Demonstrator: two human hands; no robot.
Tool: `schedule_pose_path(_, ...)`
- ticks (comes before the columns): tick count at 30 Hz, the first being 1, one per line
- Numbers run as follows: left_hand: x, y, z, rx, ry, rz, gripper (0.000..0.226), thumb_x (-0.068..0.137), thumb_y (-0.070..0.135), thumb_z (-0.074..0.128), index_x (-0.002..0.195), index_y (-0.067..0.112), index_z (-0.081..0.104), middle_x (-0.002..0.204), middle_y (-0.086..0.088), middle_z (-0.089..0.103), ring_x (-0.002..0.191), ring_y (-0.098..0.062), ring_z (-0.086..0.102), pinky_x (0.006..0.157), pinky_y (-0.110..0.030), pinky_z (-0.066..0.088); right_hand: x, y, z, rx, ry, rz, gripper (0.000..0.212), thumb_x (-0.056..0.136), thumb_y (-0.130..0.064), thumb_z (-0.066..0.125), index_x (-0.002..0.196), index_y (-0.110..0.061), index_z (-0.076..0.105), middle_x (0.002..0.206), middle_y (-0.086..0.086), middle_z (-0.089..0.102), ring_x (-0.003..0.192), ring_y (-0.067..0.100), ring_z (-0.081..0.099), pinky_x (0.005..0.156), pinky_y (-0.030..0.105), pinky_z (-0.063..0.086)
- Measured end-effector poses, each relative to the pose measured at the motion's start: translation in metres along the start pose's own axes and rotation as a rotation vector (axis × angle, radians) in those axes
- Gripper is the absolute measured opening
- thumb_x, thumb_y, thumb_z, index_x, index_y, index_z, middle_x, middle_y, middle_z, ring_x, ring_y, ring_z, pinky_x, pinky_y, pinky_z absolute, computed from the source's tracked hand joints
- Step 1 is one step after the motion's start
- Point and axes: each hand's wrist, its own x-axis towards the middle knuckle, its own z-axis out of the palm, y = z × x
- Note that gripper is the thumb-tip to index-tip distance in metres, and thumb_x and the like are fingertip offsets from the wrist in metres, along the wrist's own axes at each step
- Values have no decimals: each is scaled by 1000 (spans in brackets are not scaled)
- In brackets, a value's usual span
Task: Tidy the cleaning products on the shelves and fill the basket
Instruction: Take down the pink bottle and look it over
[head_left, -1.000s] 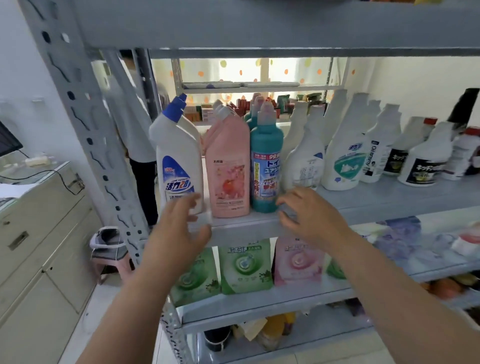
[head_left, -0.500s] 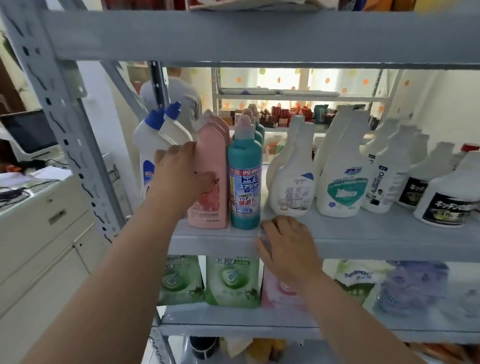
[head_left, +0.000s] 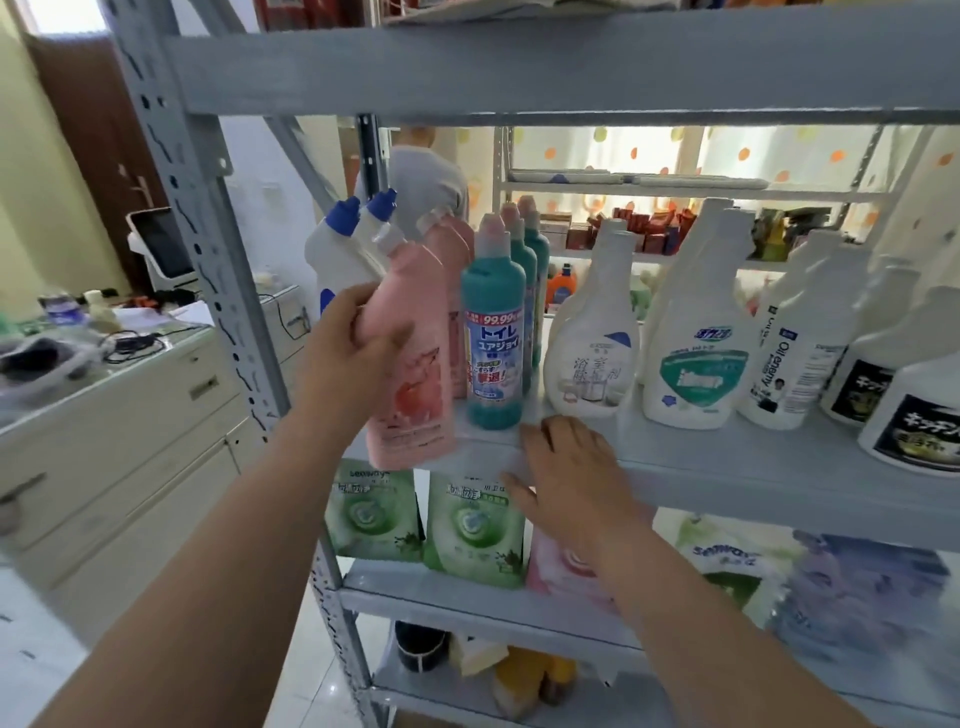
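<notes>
A storeroom with pale walls is showing behind a grey metal shelf (head_left: 727, 483) stocked with cleaning products, and a low cream cabinet (head_left: 130, 415) cluttered with cables is standing well to the left of it. A teal bottle (head_left: 493, 343) is standing upright at the front of the middle board, heading a short row of its own kind.

Just left of the teal bottle, the person's left hand (head_left: 353, 353) is gripping a pink bottle (head_left: 410, 364), fingers and thumb wrapped round its body. The pink bottle is leaning with its cap pointing up and to the left. Its base is hanging forward of the board's front edge, so the hand alone seems to be carrying it. That slant probably comes from drawing it out past its neighbours. Behind it, more pink bottles are lining up, and white bottles with blue caps (head_left: 332, 249) are standing further left of the teal bottle.

Just below and right of the teal bottle, the right hand (head_left: 566, 467) is lying flat on the board's front edge, fingers relaxed and holding nothing, likely steadying the person. White spray bottles (head_left: 592, 358) are filling the board to the right of the teal bottle, and green pouches (head_left: 472, 525) are sitting on the board beneath it.

No basket is in view, so the pink bottle's destination cannot be told.
</notes>
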Motion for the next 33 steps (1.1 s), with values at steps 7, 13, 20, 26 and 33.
schedule_pose_path(7,-69,-11,-6,-143,-127,-223,11,103,39,51,106,29,48,93,-1,70,66,-16,74,52,-31,57,-45,-55,-42,1250,-115,131,37,102,-49,52,132,-28,59,121,-19,66,114,1,62,99,29,52)
schedule_pose_path(13,-107,-57,-12,-216,-223,-332,22,101,47,45,97,38,64,95,-3,71,92,-28,70,85,-54,58,-75,-119,-13,1468,-31,431,18,95,-45,66,109,-35,63,105,-6,76,95,12,74,85,34,61)
schedule_pose_path(20,-163,-115,-57,-375,-726,-485,33,86,60,65,113,41,66,110,0,75,102,-26,73,88,-57,59,-98,-160,2,1832,223,705,21,94,-24,68,113,-21,62,112,8,76,104,33,73,93,62,56)
schedule_pose_path(26,-181,-136,-95,-485,-719,-448,22,103,26,56,124,23,63,109,-6,75,101,-28,73,87,-49,61,-115,-203,5,1809,273,633,41,77,-16,70,109,-42,66,110,7,73,107,32,70,91,58,56)
schedule_pose_path(33,-198,-151,-117,-501,-692,-945,38,97,55,48,95,24,70,85,-13,72,72,-29,66,60,-36,55,-133,-246,21,1910,152,704,42,83,-40,65,120,-26,52,109,5,69,97,20,67,78,33,57)
